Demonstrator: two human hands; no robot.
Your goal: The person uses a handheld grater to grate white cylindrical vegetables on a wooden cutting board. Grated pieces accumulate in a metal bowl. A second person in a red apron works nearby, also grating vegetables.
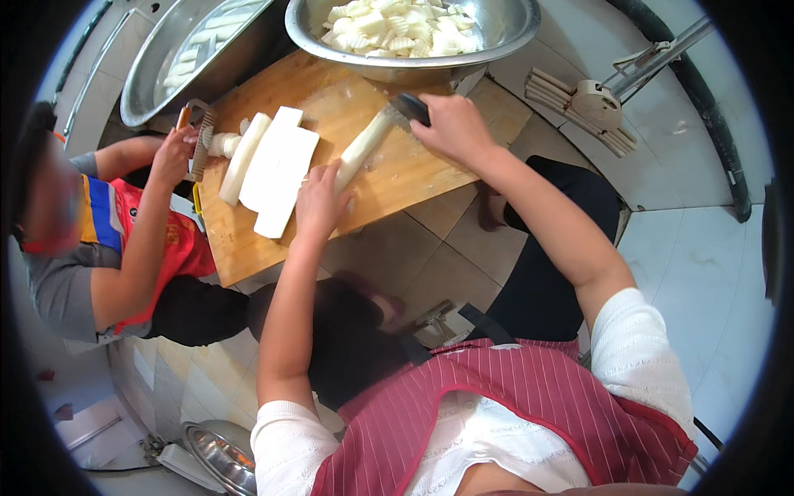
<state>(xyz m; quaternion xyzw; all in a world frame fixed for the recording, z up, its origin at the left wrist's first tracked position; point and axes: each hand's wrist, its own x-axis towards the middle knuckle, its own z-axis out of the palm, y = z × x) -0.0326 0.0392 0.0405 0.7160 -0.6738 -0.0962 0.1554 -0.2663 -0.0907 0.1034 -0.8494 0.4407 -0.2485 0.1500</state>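
Note:
My right hand (450, 124) grips the dark handle of a cutting tool (410, 109), whose blade is at the far end of a long peeled white root vegetable (366, 146) on the wooden board (248, 254). My left hand (319, 201) rests on the near end of that piece, fingers curled round it. Just left of my left hand lie flat-cut white slabs (279, 167), side by side, with a rounded white length (245, 160) beside them. Ahead, a large metal bowl (412, 61) holds cut pieces with ridged faces (397, 28).
At the left a co-worker (142, 248) holds a wavy-bladed cutter (203, 139) over sliced white pieces (224, 144) on the same board. A metal tub (139, 93) with white lengths stands upper left. A mop head (583, 108) is at upper right, a metal basin (223, 456) lower left.

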